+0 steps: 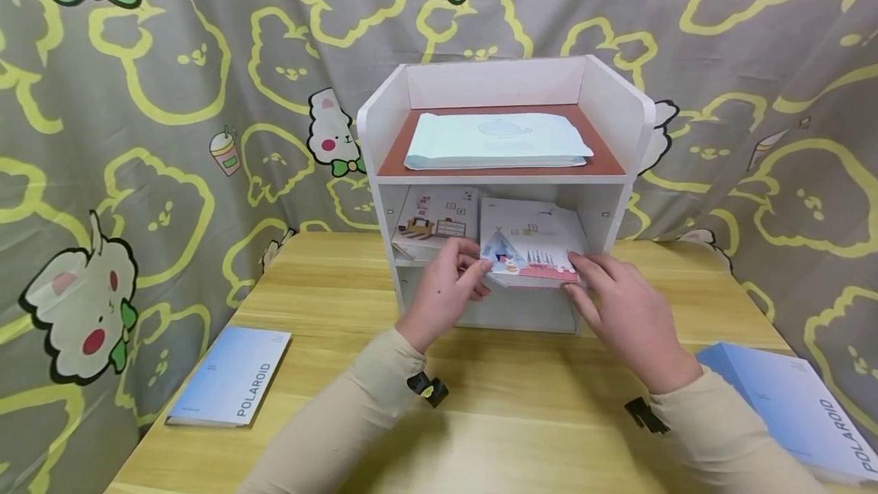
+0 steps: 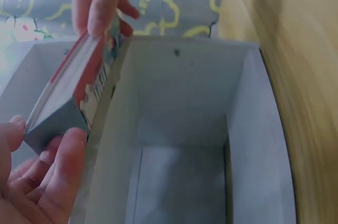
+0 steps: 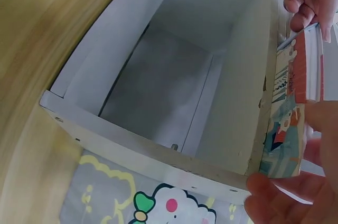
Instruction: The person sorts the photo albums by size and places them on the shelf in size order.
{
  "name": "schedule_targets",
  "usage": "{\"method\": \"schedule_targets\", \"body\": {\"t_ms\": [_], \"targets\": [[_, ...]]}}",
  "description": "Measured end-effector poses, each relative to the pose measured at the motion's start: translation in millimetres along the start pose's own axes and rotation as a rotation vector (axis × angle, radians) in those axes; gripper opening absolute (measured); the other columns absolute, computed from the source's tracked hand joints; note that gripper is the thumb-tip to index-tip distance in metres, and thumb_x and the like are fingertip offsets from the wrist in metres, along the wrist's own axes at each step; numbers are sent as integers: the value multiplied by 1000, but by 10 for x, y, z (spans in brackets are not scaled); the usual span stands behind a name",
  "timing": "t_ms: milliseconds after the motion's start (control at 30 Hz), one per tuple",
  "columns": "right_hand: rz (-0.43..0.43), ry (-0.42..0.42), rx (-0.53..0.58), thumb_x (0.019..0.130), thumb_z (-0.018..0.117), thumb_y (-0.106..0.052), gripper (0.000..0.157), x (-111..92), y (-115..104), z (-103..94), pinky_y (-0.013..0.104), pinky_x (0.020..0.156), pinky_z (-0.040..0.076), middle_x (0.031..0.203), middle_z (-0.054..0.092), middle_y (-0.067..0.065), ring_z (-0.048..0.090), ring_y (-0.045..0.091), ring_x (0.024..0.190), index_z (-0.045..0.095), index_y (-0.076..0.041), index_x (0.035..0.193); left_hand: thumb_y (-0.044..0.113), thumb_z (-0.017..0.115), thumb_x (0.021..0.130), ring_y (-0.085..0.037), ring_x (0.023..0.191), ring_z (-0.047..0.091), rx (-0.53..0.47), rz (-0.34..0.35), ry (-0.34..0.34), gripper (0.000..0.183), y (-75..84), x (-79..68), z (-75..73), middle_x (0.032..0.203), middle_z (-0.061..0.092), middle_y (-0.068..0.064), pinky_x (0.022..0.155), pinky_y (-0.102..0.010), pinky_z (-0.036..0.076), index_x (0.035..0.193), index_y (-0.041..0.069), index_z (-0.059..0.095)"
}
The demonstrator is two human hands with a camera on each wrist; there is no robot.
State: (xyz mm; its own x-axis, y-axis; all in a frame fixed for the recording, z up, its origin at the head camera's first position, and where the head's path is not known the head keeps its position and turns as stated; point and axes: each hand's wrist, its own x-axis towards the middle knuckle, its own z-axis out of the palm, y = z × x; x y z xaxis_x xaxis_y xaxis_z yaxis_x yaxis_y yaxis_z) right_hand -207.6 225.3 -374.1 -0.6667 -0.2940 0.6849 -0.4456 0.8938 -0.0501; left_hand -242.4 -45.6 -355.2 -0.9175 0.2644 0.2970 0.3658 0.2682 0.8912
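Observation:
My left hand (image 1: 449,284) pinches the left front corner of a thick white book (image 1: 528,235) with a tent picture on its cover. At its right front corner, my right hand (image 1: 627,311) grips it, thumb and fingers on the edge. The book lies partly inside the middle compartment of a white shelf unit (image 1: 504,180), its front sticking out past the shelf edge. Beside it on the left, another illustrated book (image 1: 439,212) lies in the same compartment. Both wrist views show the held book's page block between the two hands.
A pale blue-green book with a whale (image 1: 501,139) lies on the unit's brown top. One blue Polaroid album (image 1: 233,376) lies on the wooden table (image 1: 507,418) at left, another thicker Polaroid album (image 1: 789,402) at right. A patterned curtain (image 1: 206,82) hangs behind.

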Motion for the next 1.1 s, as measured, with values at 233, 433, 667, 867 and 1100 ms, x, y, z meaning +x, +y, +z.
{"method": "schedule_targets", "body": {"t_ms": [233, 433, 667, 867, 1100], "targets": [[-29, 69, 2, 93, 63, -37, 45, -71, -48, -94, 56, 76, 55, 118, 64, 17, 60, 40, 102, 69, -5, 125, 32, 65, 101, -14, 92, 64, 606, 368, 51, 32, -12, -141, -106, 108, 65, -1, 78, -26, 56, 122, 8, 62], [-111, 132, 57, 99, 43, -41, 53, -227, -120, -173, 58, 82, 53, 118, 64, 20, 57, 43, 105, 70, -2, 123, 32, 76, 92, -29, 125, 53, 992, 837, 56, 44, -45, -333, -136, 136, 57, -15, 107, -38, 45, 127, 8, 66], [-143, 91, 66, 98, 43, -37, 53, -349, -153, -106, 58, 93, 50, 126, 62, 22, 57, 44, 113, 68, 1, 125, 44, 73, 92, -31, 137, 41, 1204, 857, -6, 59, -116, -425, -64, 151, 44, -16, 107, -43, 40, 139, 11, 60], [-141, 86, 62, 96, 45, -34, 54, -333, -125, -25, 58, 98, 47, 134, 58, 23, 54, 45, 118, 65, 2, 129, 46, 72, 92, -32, 141, 36, 1282, 810, 4, 63, -136, -355, -34, 155, 41, -15, 116, -56, 28, 143, 11, 58], [-145, 66, 29, 90, 48, -31, 59, -281, -91, 74, 60, 102, 44, 139, 54, 26, 51, 47, 123, 60, 7, 133, 47, 74, 90, -32, 142, 35, 1309, 773, 34, 67, -210, -233, 16, 154, 41, -15, 117, -61, 22, 144, 12, 57]]}}
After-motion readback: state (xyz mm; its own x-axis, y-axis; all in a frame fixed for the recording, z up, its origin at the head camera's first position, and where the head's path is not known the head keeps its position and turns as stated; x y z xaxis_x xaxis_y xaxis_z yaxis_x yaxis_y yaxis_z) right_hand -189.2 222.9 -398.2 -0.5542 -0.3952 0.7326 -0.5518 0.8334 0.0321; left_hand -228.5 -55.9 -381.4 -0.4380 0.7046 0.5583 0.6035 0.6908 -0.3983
